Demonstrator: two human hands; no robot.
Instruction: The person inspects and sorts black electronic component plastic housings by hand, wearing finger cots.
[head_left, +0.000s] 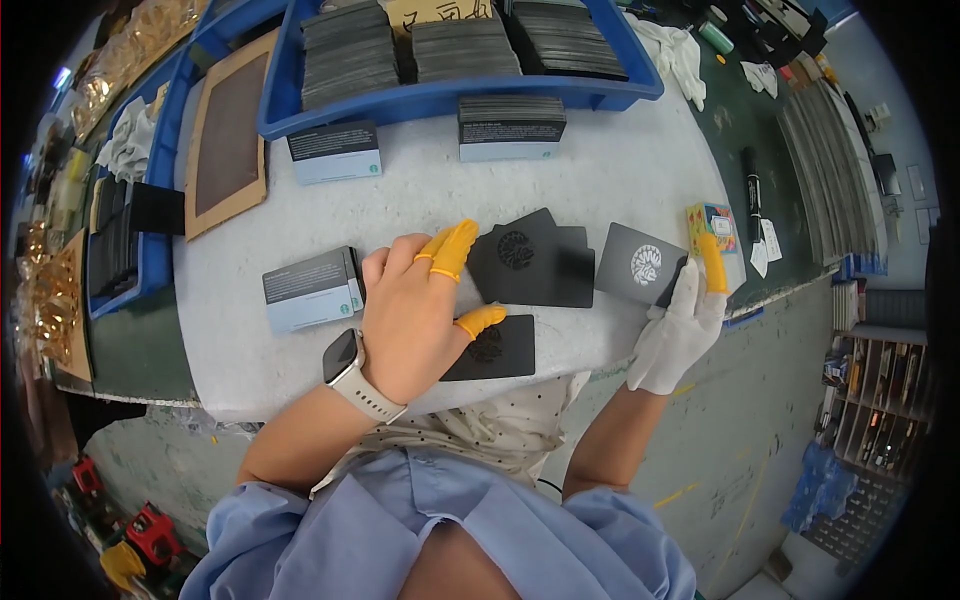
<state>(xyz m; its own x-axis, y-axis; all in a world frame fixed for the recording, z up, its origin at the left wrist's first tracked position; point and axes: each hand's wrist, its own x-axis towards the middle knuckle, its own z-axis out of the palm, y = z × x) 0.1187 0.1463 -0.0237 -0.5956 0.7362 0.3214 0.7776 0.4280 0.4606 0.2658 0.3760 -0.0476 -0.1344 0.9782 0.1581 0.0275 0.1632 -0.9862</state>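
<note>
My right hand [668, 340], in a white glove with a yellow finger cot, grips a dark grey card [640, 265] with a pale round emblem at its right edge. My left hand [415, 310] has yellow cots on thumb and fingers and wears a watch [352, 368]. Its thumb and fingers are apart; the fingertips reach the left edge of a fanned pile of black cards [550, 270]. Under the left thumb lies another black card [510, 350], partly hidden by the hand. Left of that hand is a stack of black-and-light-blue cards [312, 290].
A blue crate [450, 103] full of dark cards stands at the back. Before it sit two more card stacks, one at left [337, 155] and one at right [512, 135]. A small colourful box [708, 222] is by my right hand. At left are a framed brown board [228, 130] and a blue bin [160, 255].
</note>
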